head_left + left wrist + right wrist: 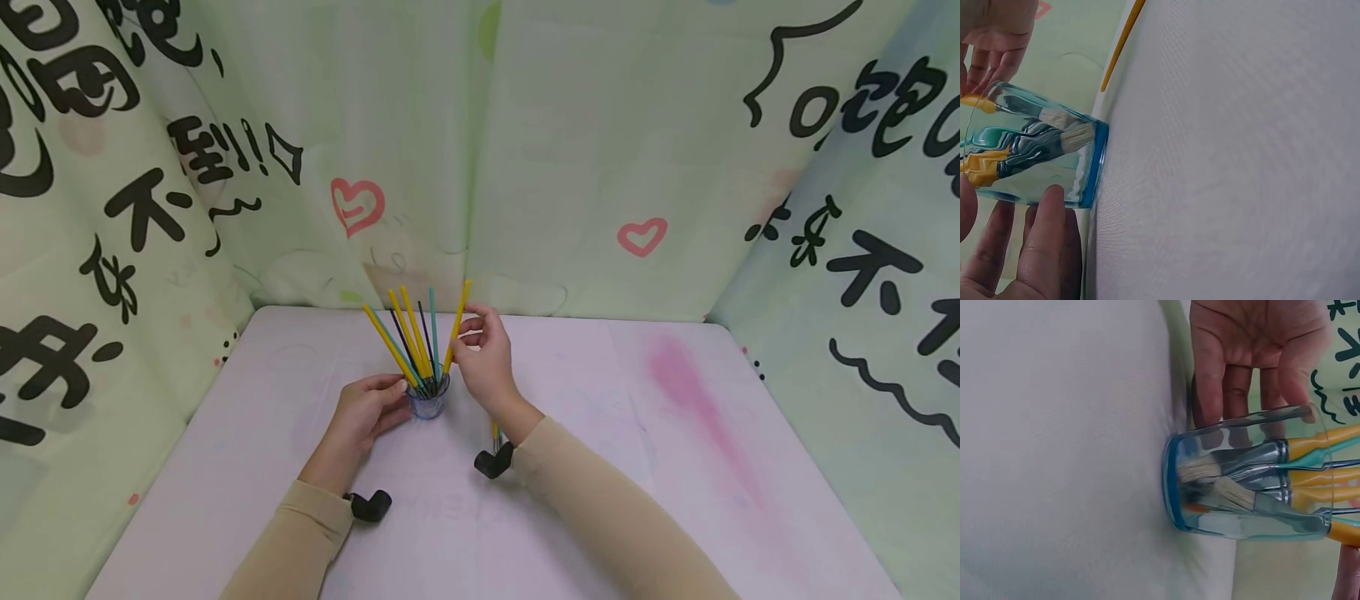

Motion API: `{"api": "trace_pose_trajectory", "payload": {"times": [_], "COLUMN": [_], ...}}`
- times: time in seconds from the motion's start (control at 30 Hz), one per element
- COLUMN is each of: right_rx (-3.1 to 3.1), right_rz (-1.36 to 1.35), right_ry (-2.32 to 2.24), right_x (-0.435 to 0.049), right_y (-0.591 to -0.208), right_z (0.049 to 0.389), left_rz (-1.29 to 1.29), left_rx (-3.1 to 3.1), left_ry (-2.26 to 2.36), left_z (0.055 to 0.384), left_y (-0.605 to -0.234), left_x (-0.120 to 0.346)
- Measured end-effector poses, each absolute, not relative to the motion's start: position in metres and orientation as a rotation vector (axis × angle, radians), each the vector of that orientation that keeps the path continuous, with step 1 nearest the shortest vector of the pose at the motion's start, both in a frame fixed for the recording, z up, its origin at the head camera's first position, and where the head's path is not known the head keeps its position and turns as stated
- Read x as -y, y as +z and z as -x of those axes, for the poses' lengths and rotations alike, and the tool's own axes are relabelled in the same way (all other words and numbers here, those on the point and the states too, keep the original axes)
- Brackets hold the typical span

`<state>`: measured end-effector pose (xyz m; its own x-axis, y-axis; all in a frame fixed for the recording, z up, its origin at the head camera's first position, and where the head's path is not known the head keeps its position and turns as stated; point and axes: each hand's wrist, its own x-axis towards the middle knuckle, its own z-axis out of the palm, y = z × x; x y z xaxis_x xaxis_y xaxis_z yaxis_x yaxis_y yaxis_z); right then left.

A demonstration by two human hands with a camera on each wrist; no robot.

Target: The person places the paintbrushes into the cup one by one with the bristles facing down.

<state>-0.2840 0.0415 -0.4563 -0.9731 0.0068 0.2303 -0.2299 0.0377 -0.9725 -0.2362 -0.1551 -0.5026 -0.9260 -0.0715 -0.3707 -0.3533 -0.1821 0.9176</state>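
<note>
A clear glass with a bluish base stands on the table, holding several paintbrushes, bristles down, with yellow, teal and dark handles. My left hand holds the glass from its left side, thumb by the rim and fingers along the wall. With its fingertips my right hand pinches the handle of a yellow paintbrush at the right of the bunch. That brush leans over the rim, its lower end inside the glass. Through the wall, pale flat bristles show close to the base in the right wrist view.
More brushes, with yellow and teal parts, lie on the table, partly hidden under my right wrist. A black wrist camera sits at each cuff. Printed curtains hang behind and at both sides. A pink stain marks the table's right half.
</note>
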Motion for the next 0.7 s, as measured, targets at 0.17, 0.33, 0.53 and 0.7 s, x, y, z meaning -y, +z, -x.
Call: {"api": "trace_pose_trajectory", "payload": {"times": [0.17,0.33,0.53,0.7], "right_rx": [2.204,2.251,2.303,2.402], "right_rz": [-0.22,-0.236,-0.267,-0.265], "right_ry": [2.029,2.013,1.998,1.959], "right_x": [-0.038,-0.035,-0.033,-0.034], "right_y": [-0.462,-0.465,-0.467,-0.47], "right_z": [0.287,0.289,0.292,0.291], "left_rz": [0.503,0.508,0.506,0.511], "left_rx": [-1.885,-1.894,-1.887,-1.894], "left_ry": [2.217,2.207,2.22,2.204], "left_z": [0.237,0.237,0.239,0.238], "left_y": [-0.502,-0.502,-0.503,-0.503], "left_x": [0.155,0.155,0.155,0.155]}}
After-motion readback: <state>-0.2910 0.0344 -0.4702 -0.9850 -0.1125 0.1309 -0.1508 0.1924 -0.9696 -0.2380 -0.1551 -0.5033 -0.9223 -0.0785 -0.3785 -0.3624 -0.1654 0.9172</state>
